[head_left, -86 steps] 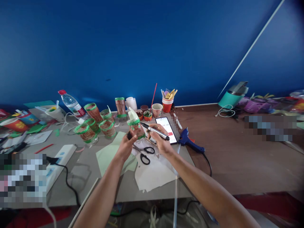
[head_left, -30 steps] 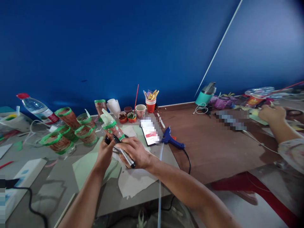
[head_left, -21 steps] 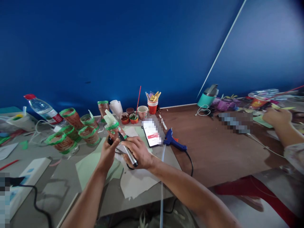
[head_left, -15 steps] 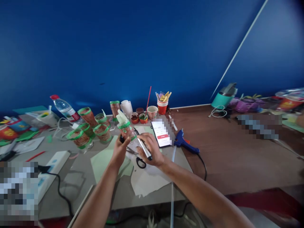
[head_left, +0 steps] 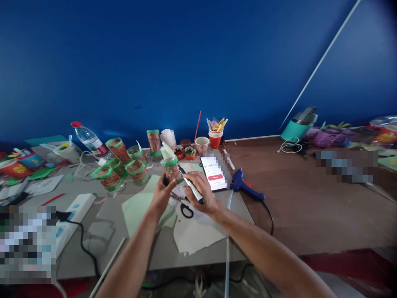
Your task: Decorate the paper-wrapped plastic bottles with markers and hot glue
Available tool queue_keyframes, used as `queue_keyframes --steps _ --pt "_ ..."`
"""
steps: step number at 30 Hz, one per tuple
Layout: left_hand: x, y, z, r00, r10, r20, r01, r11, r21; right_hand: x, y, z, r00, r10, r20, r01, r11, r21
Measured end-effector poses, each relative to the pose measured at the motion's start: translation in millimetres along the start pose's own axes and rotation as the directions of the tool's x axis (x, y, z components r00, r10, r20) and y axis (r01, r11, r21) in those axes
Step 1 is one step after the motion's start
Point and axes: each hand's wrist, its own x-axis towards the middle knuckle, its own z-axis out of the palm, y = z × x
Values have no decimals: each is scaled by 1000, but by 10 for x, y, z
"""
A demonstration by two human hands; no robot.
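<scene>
My left hand [head_left: 161, 193] is closed round a small clear cup painted brown with a green rim [head_left: 170, 169]. A pale green paper piece [head_left: 168, 152] sticks up out of the cup. A black cap [head_left: 165, 181] shows by my left thumb. In my right hand [head_left: 203, 191] is a silver-and-black marker [head_left: 194, 189], gripped like a pen, its tip at the cup's right side; I cannot tell whether it touches. Below my hands, black-handled scissors [head_left: 187, 211] lie partly hidden on white paper [head_left: 198, 236]. Pale green paper [head_left: 139, 203] lies to the left.
A lit phone [head_left: 214, 174] and a blue glue gun [head_left: 246, 188] lie to the right. Several painted cups [head_left: 108, 179] stand at the left near a bottle [head_left: 91, 140]. Paint pots [head_left: 190, 154] stand behind. A power strip [head_left: 76, 217] lies front left.
The view has turned slightly left, so everything sits a little further right. Both hands keep their hold, and the cup looks a bit more upright.
</scene>
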Motion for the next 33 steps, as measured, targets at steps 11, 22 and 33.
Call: queue_keyframes --steps 11,22,33 --pt "-18 24 25 999 35 25 -34 999 -14 6 15 -11 1000 17 8 -17 1000 -6" --pt "-18 50 35 1000 14 28 -14 1000 -8 24 6 -21 1000 18 -11 -19 998 -53" --pt "-30 72 55 998 22 55 -20 999 -40 7 22 -8 1000 -24 0 24 1000 -19"
